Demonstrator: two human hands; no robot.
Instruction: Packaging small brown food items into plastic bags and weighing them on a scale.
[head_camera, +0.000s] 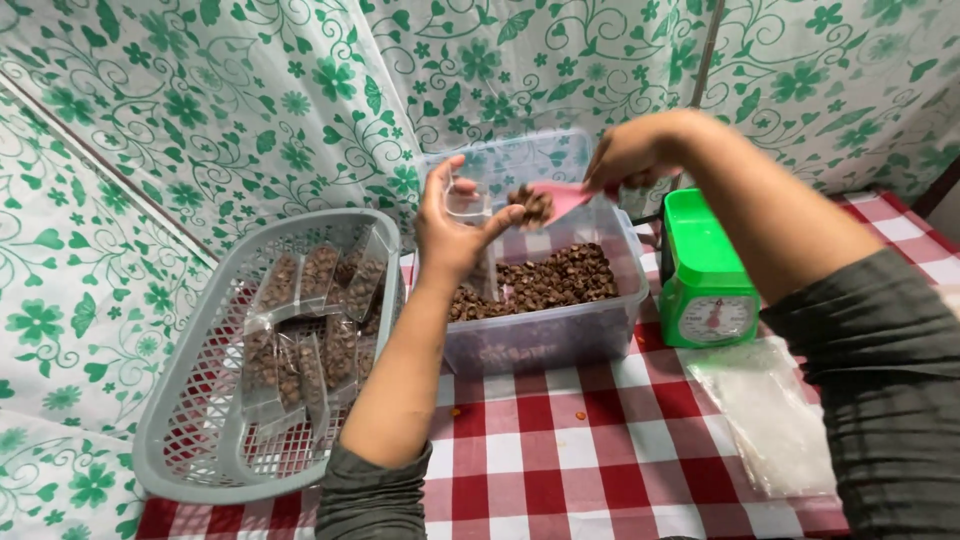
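- The left hand (452, 225) is raised over the clear plastic tub (540, 335), its grip closed around the mouth of a small clear pouch (478, 245) that hangs down into the tub; thumb and fingers pinch the top edges apart.
- The right hand (630, 150) is up just beside it, its grip pinched shut on a pink scoop (562, 198), which is tilted toward the pouch mouth.
- A heap of brown cloves (533, 205) sits on the scoop's low end, right at the pouch opening.
- The tub stands on the desk (560, 460), which is covered by a red-and-white checked cloth, and holds a layer of the same brown cloves (560, 278) across its bottom.
- A grey plastic basket (190, 440) with a lattice wall stands left of the tub, touching or nearly touching it.
- Filled clear packets (300, 345) of the brown spice lie in the basket, overlapping in rough rows.
- A green kitchen scale (705, 275) with a round dial stands just right of the tub.
- A stack of empty clear plastic bags (775, 415) lies on the cloth in front of the scale, near the right forearm.
- A white sheet with a green floral print (250, 110) hangs behind everything and along the left side.
- Both forearms are bare, with dark grey sleeves pushed up near the elbows.
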